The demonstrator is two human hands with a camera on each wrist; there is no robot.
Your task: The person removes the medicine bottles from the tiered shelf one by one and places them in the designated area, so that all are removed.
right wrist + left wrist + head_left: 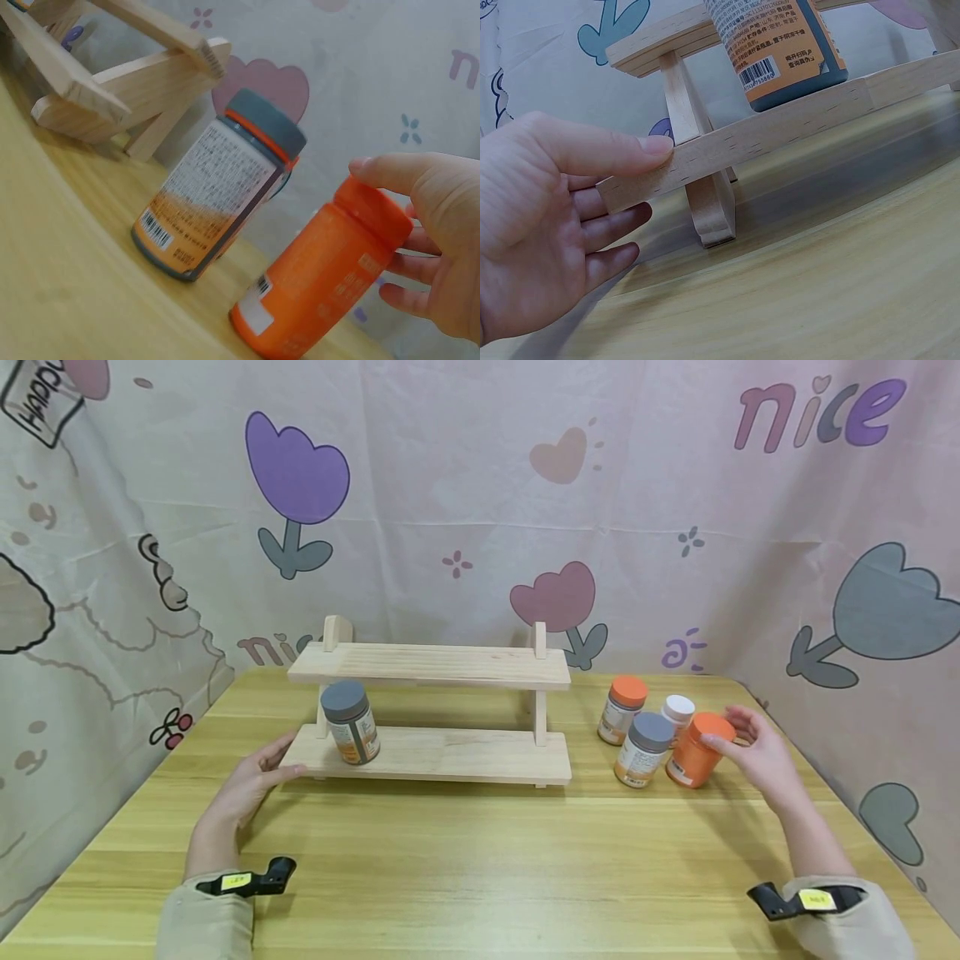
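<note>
My left hand (243,785) holds the left end of a two-tier wooden shelf (450,758), thumb along the front of the lower board and fingers behind and below it in the left wrist view. A grey-capped bottle (351,727) with an orange and white label stands on the lower board's left part. At the right, my right hand (765,756) grips an orange bottle (693,760) by its cap, thumb on the near side; the fingers are partly hidden behind the cap in the right wrist view. Another grey-capped bottle (210,195) stands just left of it.
Behind those two stand an orange-capped bottle (621,712) and a white-capped bottle (677,710), the latter partly hidden. All rest on a wood-grain table (480,868). A patterned cloth (450,485) hangs behind and along both sides. The shelf's upper board (427,664) overhangs the back.
</note>
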